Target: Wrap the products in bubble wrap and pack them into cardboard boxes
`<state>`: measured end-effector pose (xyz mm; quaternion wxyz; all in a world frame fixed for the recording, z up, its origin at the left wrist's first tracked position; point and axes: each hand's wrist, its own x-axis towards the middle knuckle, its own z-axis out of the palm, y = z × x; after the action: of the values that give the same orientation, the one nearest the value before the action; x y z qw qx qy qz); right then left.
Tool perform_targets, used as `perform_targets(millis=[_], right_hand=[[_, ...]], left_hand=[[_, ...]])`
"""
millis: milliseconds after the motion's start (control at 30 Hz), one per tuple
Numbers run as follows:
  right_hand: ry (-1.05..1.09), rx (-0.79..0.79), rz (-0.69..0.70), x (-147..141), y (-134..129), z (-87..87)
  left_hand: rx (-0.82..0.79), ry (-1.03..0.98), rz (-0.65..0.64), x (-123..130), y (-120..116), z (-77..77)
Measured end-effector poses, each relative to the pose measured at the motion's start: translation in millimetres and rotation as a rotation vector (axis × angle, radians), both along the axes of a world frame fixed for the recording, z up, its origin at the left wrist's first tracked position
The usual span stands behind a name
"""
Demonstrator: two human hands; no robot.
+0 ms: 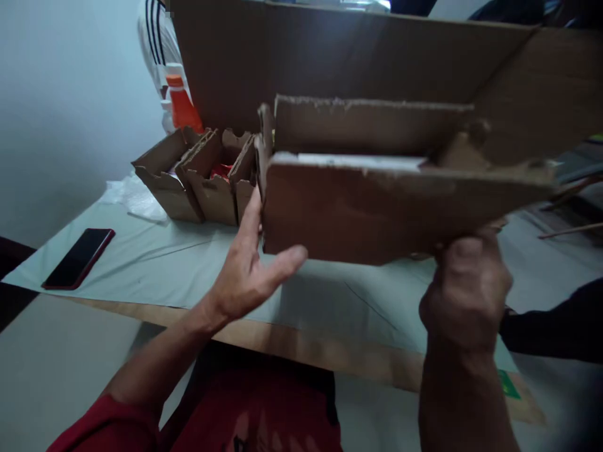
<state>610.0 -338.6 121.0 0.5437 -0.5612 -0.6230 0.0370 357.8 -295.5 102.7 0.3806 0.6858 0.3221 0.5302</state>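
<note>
A long, narrow open-topped cardboard bin (377,210) is held tilted above the table, with something white and flat (360,162) showing inside. My right hand (464,292) is closed around its lower right corner, the fingertips hidden underneath. At the left end, my left hand (249,267) steadies the bin. Its fingers lie along the end wall, partly hidden, and the thumb is spread out in front of the bottom edge. Just beyond the left fingers stand several similar cardboard bins (214,191) in a row; one contains something red and shiny (220,171).
A large cardboard panel (330,59) rises behind the bins. The table (198,263) has a pale green cover and carries a phone (79,258) and clear plastic wrap (144,196) at the left. An orange bottle (183,110) and a person's striped white sleeve (157,37) are at the back left.
</note>
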Motion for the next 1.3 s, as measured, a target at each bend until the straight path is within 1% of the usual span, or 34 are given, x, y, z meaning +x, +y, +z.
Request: perform_targets(millis=[67,133,167,200,267,333,400,467,567,667,767,900,967,1033,1100,1167,1233,1300], right_hand=[[0.082,-0.038,-0.010,6.5,-21.2,-28.6],[0.136,-0.133,0.040,10.1,-35.5,-61.4],[0.152,-0.188,0.060,12.2,-38.2,-77.1],[0.161,-0.239,0.057,15.3,-37.9,-91.3],[0.168,-0.301,0.010,25.1,-30.4,-114.4],[0.186,-0.314,-0.032,37.6,-17.6,-130.1],[0.227,-0.271,-0.050,48.3,-3.0,-140.0],[0.266,-0.212,-0.083,53.8,11.7,-146.4],[0.282,-0.146,-0.143,52.6,32.5,-152.4],[0.313,-0.125,-0.098,47.1,50.4,-153.0],[0.410,-0.102,-0.035,46.3,64.6,-148.5],[0.598,-0.112,0.022,57.7,76.1,-145.8],[0.674,-0.134,-0.005,66.4,76.0,-150.2],[0.725,-0.141,-0.074,75.1,71.1,-158.3],[0.756,-0.144,-0.153,83.0,63.1,-167.2],[0.781,-0.141,-0.222,89.4,54.4,-173.9],[0.794,-0.128,-0.279,94.0,47.1,-176.9],[0.786,-0.115,-0.315,96.8,41.6,-177.3]], left_hand=[[-0.082,0.022,0.022,1.9,-23.4,-25.8],[-0.199,0.040,0.052,-1.1,-49.1,-58.6],[-0.265,0.058,0.059,-2.6,-61.1,-75.0],[-0.311,0.084,0.063,-3.3,-71.9,-90.1],[-0.327,0.139,0.067,-1.1,-89.8,-113.8],[-0.269,0.188,0.043,5.6,-102.9,-127.2],[-0.203,0.222,-0.014,14.9,-111.2,-131.9],[-0.168,0.245,-0.091,25.1,-115.4,-132.2],[-0.184,0.252,-0.196,41.2,-116.2,-131.9],[-0.209,0.230,-0.254,57.5,-114.3,-133.1],[-0.214,0.206,-0.306,72.0,-113.5,-133.2],[-0.232,0.207,-0.362,88.4,-112.4,-132.0],[-0.227,0.207,-0.368,98.7,-107.0,-133.2],[-0.209,0.199,-0.342,113.8,-94.6,-136.5],[-0.192,0.188,-0.302,135.2,-73.7,-141.1],[-0.190,0.177,-0.268,161.8,-45.4,-145.3],[-0.211,0.170,-0.243,188.3,-14.5,-147.1],[-0.257,0.178,-0.218,206.9,10.9,-146.5]])
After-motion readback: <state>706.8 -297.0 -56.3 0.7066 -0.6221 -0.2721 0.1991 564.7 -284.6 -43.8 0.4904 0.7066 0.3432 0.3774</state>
